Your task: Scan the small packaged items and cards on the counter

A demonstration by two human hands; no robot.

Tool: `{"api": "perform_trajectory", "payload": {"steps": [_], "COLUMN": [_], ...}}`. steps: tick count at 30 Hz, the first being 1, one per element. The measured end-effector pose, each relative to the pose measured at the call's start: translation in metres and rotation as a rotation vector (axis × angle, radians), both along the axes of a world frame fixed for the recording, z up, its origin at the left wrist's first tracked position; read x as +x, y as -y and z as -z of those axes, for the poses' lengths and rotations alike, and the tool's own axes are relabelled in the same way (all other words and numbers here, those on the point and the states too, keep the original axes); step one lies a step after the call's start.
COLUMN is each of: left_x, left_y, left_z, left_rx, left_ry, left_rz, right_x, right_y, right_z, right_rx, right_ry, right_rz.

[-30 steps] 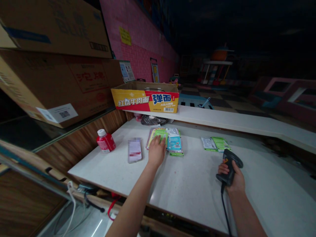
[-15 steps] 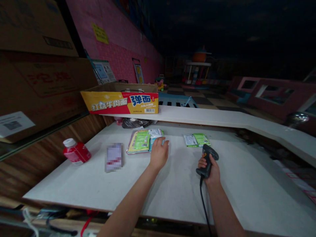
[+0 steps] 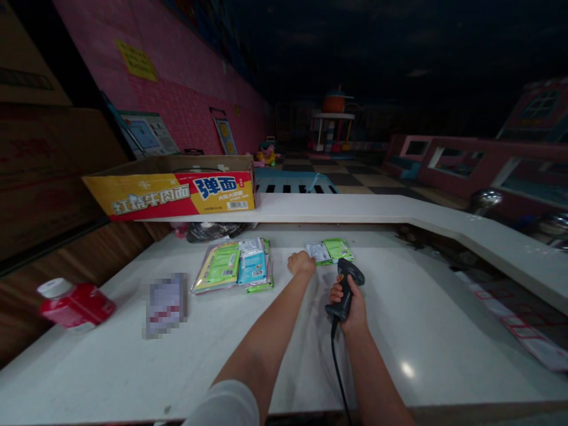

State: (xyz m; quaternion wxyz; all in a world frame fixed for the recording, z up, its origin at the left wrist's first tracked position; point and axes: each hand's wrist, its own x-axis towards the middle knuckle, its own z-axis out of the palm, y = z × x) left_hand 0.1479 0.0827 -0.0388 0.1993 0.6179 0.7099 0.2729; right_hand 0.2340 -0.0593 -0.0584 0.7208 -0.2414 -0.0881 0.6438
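Note:
My right hand point(image 3: 354, 305) is wrapped round the grip of a black handheld barcode scanner point(image 3: 345, 290), its cable running down toward me. My left hand point(image 3: 302, 263) is closed, with its fingers curled under and out of sight. It is at the left end of a small pair of packets, a silver-white packet point(image 3: 318, 252) and a green packet point(image 3: 338, 249). Whether it pinches their edge is hidden. To its left lies a pile of flat packets, with a green-and-yellow packet point(image 3: 222, 263) and a blue packet point(image 3: 252, 267) on top.
A red bottle with a white cap point(image 3: 77, 305) and a blurred-out flat item point(image 3: 166, 305) lie on the white counter point(image 3: 213, 367) at left. An open noodle carton point(image 3: 177, 195) stands on the raised ledge point(image 3: 337, 208). A dark plastic bag point(image 3: 215, 231) sits under the ledge.
My left hand has moved right, from the packet pile to the small pair, and its fingers have closed. The scanner stays in my right hand. The view has turned right.

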Motion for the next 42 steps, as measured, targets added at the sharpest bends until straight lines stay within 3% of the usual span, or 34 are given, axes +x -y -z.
{"api": "perform_trajectory", "payload": {"steps": [4, 7, 10, 15, 20, 24, 32, 36, 42], "left_x": [-0.001, -0.018, -0.043, -0.073, -0.077, -0.076, -0.075, -0.075, -0.078], "left_y": [-0.001, 0.004, 0.020, 0.051, 0.054, 0.051, 0.053, 0.054, 0.055], "left_z": [-0.004, -0.003, 0.009, 0.041, 0.047, 0.046, 0.046, 0.044, 0.045], "left_rx": [-0.095, -0.111, 0.031, 0.229, 0.319, 0.297, 0.342, 0.375, 0.453], "left_ry": [0.001, 0.065, 0.193, 0.644, 0.700, 0.768, 0.785, 0.771, 0.696], "left_rz": [0.014, 0.058, 0.082, 0.218, 0.280, 0.287, 0.263, 0.281, 0.287], "right_x": [0.002, 0.002, 0.002, 0.002, -0.006, -0.017, -0.020, -0.019, -0.023], "right_y": [-0.003, -0.004, -0.003, 0.000, 0.009, 0.024, 0.088, 0.108, 0.118], "right_z": [0.004, 0.006, 0.008, 0.007, -0.006, -0.026, -0.061, -0.068, -0.074], "right_rx": [-0.012, -0.027, -0.020, -0.016, -0.041, -0.139, -0.158, -0.179, -0.201], "right_ry": [-0.067, -0.137, -0.138, -0.113, 0.005, 0.268, 1.257, 1.405, 1.400], "right_rz": [-0.007, -0.006, -0.012, -0.002, 0.028, 0.027, -0.222, -0.269, -0.261]}}
